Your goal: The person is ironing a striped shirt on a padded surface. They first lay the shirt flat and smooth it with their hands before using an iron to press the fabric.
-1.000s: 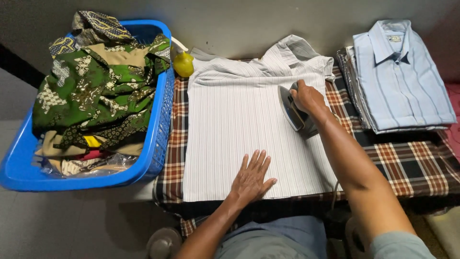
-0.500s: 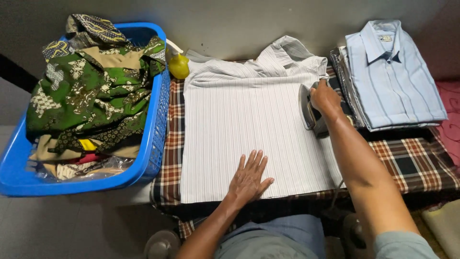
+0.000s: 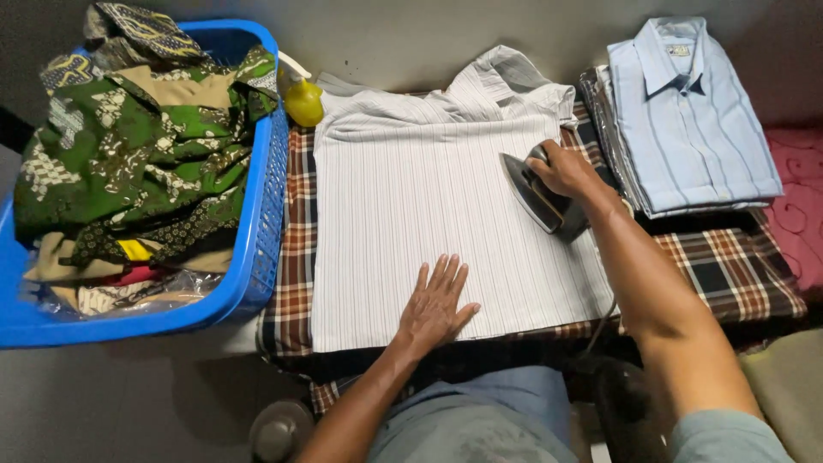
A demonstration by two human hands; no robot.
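Note:
A white shirt with thin stripes (image 3: 429, 184) lies spread flat on a plaid-covered board (image 3: 296, 257). My left hand (image 3: 435, 304) rests flat on the shirt's near edge, fingers spread. My right hand (image 3: 561, 170) grips the handle of a dark iron (image 3: 538, 195), whose soleplate tilts up at the shirt's right side. The iron's cord hangs down past the board's near edge by my right forearm.
A blue laundry basket (image 3: 257, 231) heaped with green patterned clothes (image 3: 129, 163) stands at the left. A yellow spray bottle (image 3: 303, 99) sits at the board's far left corner. Folded shirts, a light blue one (image 3: 690, 120) on top, are stacked at the right. A red cloth (image 3: 797, 197) lies beyond them.
My right hand has shifted the iron along the shirt's right side, and it now sits tilted with its soleplate showing. My left hand has stayed pressed on the shirt.

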